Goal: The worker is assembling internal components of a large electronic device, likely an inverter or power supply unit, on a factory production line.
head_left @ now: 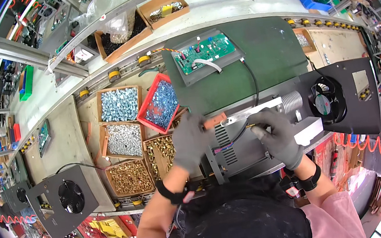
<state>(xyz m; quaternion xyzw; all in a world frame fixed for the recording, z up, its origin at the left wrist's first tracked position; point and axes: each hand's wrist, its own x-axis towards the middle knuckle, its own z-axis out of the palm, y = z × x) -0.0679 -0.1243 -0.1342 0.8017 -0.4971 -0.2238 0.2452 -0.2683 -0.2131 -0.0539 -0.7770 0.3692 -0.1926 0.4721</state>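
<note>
Both my hands wear grey gloves over a dark metal chassis [243, 153] with slotted vents. My left hand [190, 140] is closed on a short copper-coloured strip [215, 120], which points right toward a silver bar [254, 110]. My right hand [277, 139] pinches the end of a thin dark cable [239, 134] just below that bar. A ribbed silver cylinder [291, 102] lies at the bar's right end. Behind the chassis, a green circuit board [206, 52] rests on a dark plate, with a black cable running down from it. Both sets of fingertips are partly hidden.
Left of my hands stand cardboard boxes of silver hardware [120, 104] and brass nuts [131, 177], plus a red bin [157, 105] of bluish screws. A black panel with a fan [327, 98] adjoins the chassis at right. Another fan panel [68, 197] lies far left.
</note>
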